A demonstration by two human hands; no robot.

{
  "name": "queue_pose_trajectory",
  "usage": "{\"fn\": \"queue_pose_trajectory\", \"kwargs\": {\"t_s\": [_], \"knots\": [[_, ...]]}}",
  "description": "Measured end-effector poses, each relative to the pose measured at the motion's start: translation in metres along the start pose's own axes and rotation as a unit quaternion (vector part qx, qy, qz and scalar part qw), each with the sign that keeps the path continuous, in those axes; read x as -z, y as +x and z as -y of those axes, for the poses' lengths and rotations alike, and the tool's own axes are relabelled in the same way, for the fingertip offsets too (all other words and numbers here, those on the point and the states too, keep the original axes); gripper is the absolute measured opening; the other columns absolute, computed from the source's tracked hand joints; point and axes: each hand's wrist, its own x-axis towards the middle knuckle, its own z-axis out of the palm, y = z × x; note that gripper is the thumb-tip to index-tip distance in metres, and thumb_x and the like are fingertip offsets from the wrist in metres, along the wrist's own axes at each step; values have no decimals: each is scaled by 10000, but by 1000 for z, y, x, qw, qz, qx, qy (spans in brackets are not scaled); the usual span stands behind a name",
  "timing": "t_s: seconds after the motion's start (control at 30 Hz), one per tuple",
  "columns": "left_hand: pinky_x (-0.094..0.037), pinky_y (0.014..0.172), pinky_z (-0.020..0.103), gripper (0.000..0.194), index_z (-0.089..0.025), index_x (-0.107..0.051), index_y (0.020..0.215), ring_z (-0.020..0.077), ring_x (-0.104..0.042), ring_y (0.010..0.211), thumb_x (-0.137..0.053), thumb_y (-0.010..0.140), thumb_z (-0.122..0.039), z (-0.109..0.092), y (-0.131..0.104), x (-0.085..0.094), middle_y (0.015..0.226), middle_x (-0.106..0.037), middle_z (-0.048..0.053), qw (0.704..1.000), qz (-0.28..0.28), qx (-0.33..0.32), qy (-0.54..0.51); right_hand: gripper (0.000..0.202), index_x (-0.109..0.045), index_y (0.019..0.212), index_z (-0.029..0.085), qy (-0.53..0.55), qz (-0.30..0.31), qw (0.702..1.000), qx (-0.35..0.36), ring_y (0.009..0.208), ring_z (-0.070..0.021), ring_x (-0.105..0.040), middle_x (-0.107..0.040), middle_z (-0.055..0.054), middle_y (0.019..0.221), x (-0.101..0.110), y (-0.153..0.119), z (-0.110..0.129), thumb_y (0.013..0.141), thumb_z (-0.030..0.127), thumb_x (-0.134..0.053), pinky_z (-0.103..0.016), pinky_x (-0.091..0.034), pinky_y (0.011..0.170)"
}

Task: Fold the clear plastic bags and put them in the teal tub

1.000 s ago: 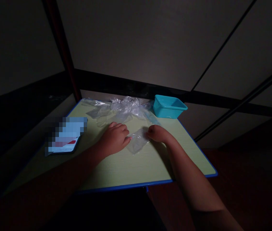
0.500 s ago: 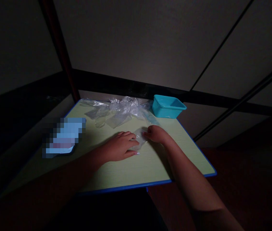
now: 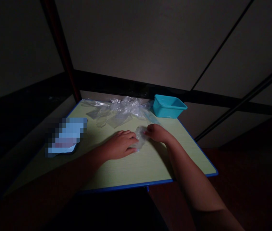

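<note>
A small clear plastic bag [image 3: 139,137] lies on the pale green table [image 3: 136,166], bunched between my two hands. My left hand [image 3: 120,144] rests palm down on its left part, fingers together. My right hand [image 3: 157,132] pinches the bag's right edge with thumb and fingers. Behind them a heap of clear plastic bags [image 3: 118,110] lies along the table's far side.
A turquoise plastic tub [image 3: 168,106] stands at the table's far right corner. A blurred-out flat object [image 3: 63,136] lies at the left. The blue table edge [image 3: 150,184] runs close in front. Dark walls and a red post [image 3: 61,48] surround the table.
My left hand slid right onto the small bag and now presses it. The bag, flat a second ago, is bunched up between both hands. My right hand barely moved.
</note>
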Motion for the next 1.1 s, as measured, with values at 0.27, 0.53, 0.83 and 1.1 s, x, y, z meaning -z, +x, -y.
{"fn": "queue_pose_trajectory", "kwargs": {"t_s": [0.27,0.53,0.83,1.1], "knots": [[-402,944,392,319,-217,-592,1151,238,-525,1074,-555,865,-356,3,0,-2,1147,-586,77,1000,7,-9,6,112,-494,688,162,162,10,973,167,551,-89,-399,-467,43,593,-1,-7,3,783,206,-534,-217,-266,528],[-402,961,387,297,-240,-585,1148,228,-518,1107,-551,870,-337,5,0,-2,1193,-571,59,1000,-2,-23,-5,179,-492,703,166,317,67,920,221,606,-100,-404,-450,41,640,-7,-6,6,782,311,-561,-217,-321,558],[-416,945,362,248,-223,-621,1076,217,-534,1085,-563,859,-329,7,-3,1,1146,-589,67,999,-2,-25,-25,200,-514,754,153,365,132,894,226,622,-100,-410,-457,44,665,-14,-6,10,766,323,-619,-223,-350,585],[-411,943,376,274,-232,-631,1111,220,-536,1076,-513,895,-352,8,-3,5,1134,-603,72,999,-3,-30,-39,280,-544,859,169,188,-25,943,274,940,-206,-469,-534,-41,908,-1,-11,12,703,322,-719,-348,-375,868]]}}
